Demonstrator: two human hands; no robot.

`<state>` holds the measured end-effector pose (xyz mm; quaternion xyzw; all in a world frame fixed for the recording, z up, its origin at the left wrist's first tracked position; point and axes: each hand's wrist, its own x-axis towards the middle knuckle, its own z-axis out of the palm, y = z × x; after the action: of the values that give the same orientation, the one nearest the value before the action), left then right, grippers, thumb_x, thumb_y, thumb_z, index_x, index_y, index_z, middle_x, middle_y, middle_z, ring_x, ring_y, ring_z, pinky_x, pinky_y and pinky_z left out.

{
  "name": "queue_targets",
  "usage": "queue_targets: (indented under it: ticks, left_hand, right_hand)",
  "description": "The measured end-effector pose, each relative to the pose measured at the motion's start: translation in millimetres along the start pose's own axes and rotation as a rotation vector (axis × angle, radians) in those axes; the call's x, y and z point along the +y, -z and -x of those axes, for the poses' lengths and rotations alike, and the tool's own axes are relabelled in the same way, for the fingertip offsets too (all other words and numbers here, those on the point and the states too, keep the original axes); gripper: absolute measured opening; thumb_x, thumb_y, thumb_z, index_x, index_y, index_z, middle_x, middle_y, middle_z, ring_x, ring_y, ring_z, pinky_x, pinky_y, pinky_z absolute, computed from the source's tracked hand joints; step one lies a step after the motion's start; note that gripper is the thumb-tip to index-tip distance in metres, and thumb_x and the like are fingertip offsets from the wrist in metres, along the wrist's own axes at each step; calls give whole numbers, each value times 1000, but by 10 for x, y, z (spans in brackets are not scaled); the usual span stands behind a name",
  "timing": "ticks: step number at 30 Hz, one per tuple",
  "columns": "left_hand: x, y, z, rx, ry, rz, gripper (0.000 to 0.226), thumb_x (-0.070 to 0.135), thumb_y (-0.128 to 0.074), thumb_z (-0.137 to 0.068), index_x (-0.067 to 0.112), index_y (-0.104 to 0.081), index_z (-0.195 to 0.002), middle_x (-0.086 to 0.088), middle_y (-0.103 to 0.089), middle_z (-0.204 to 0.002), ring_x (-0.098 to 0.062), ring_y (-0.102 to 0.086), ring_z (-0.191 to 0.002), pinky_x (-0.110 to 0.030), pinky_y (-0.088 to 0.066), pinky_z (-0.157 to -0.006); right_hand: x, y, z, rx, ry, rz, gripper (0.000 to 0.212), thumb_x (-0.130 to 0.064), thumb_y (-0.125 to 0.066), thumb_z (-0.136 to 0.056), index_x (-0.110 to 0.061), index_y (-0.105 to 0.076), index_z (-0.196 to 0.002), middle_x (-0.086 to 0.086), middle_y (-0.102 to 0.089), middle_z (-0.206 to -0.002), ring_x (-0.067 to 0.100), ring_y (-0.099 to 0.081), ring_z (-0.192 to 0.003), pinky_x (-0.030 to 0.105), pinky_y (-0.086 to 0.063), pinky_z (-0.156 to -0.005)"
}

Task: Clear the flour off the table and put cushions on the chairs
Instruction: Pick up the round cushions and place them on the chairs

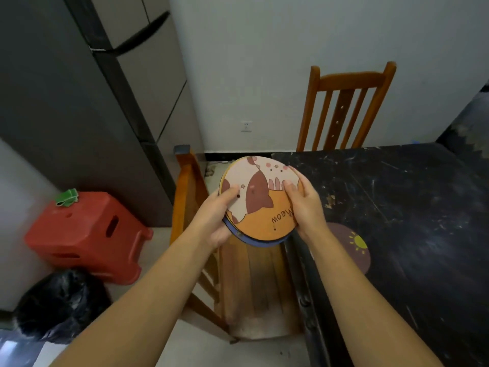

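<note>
Two forearms reach out ahead of us, and between them we hold a small stack of round cushions [260,200] above the seat of the near chair [260,284]. Our left hand [221,215] grips the stack's left edge, thumb curled over the top and fingers underneath; our right hand [301,205] clamps the right edge with the thumb pressed on the printed face. The top cushion is a flat, smooth disc printed with a cartoon cat and the word "Meow" on orange; a blue rim and a yellowish edge show beneath it, so we judge several are stacked, though we cannot tell how many.

Below the stack the near chair's seat is bare slatted wood, worn pale in the middle, tucked against the left edge of the table [412,234]. Another round cushion [352,247], brown with a yellow sun, lies on the table by that left edge. The tabletop is dark, marble-patterned and scuffed; we see a small pale smear near the left edge, perhaps flour, but no heap.

Beyond the table's far edge the far chair [346,107] shows only its slatted back, its seat hidden. We judge the cushions not yet placed: no chair visibly has one.
</note>
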<state>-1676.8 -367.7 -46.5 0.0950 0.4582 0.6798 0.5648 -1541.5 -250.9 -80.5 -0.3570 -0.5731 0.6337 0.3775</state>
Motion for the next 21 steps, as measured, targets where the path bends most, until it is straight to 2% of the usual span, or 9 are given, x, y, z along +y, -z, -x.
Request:
queue_targets:
  ticks: [3,6,8,12,15,17,19,21]
  left_hand:
    - [261,244,-5,21,16,42,25,19,-47,-98,14,-54,-122,-16,-68,-111,-34,-67,-100,-48,-56,-80]
    - [557,550,-55,54,-2,69,28,21,-48,-98,12,-53,-123,-16,-70,-107,-32,-69,-94,-45,-58,-71]
    - [783,776,-101,91,-5,77,28,25,-47,-98,11,-54,-121,-16,-72,-101,-31,-70,-89,-44,-58,-67]
    - [1320,1221,-220,93,15,71,29,31,-41,-100,10,-61,-108,-14,-73,-93,-28,-72,-81,-41,-59,-62]
    - [1622,1482,-355,67,31,69,33,32,-41,-100,9,-63,-112,-15,-72,-102,-31,-69,-92,-45,-58,-75]
    - [1730,1573,-458,72,23,50,34,31,-43,-100,10,-62,-117,-14,-71,-106,-32,-68,-96,-46,-56,-80]
    - [1822,1651,-609,81,26,43,33,31,-43,-100,11,-62,-118,-13,-71,-104,-32,-69,-94,-45,-57,-77]
    - [1876,1685,-781,83,25,54,33,31,-42,-100,12,-62,-118,-11,-72,-102,-31,-70,-91,-43,-58,-72]
  right_hand:
    - [-104,-357,5,11,77,-4,24,-31,-53,-93,-35,-55,-116,-9,-69,-102,11,-68,-89,25,-57,-64]
    - [-174,-835,-42,60,85,36,10,-33,-53,-92,-38,-59,-99,-10,-71,-90,9,-69,-82,20,-54,-58]
    - [-173,-1204,-89,126,91,78,9,-34,-51,-93,-41,-57,-92,-13,-70,-85,4,-68,-78,16,-52,-55]
    - [-167,-1957,-205,274,65,110,12,-37,-47,-94,-40,-55,-86,-10,-68,-85,8,-68,-78,23,-56,-61]
    - [-165,-2367,-333,394,16,77,15,-32,-45,-94,-34,-56,-84,-5,-68,-87,13,-67,-80,30,-57,-67]
    - [-181,-2534,-438,472,3,69,17,-27,-44,-94,-29,-58,-85,-4,-67,-84,12,-66,-77,24,-54,-58]
    - [-195,-2676,-582,529,-4,75,19,-26,-42,-94,-22,-60,-91,-5,-66,-79,8,-64,-70,11,-43,-44]
    - [-213,-2731,-726,554,-10,84,19,-27,-42,-95,-22,-60,-92,-5,-66,-77,5,-63,-67,7,-39,-39]
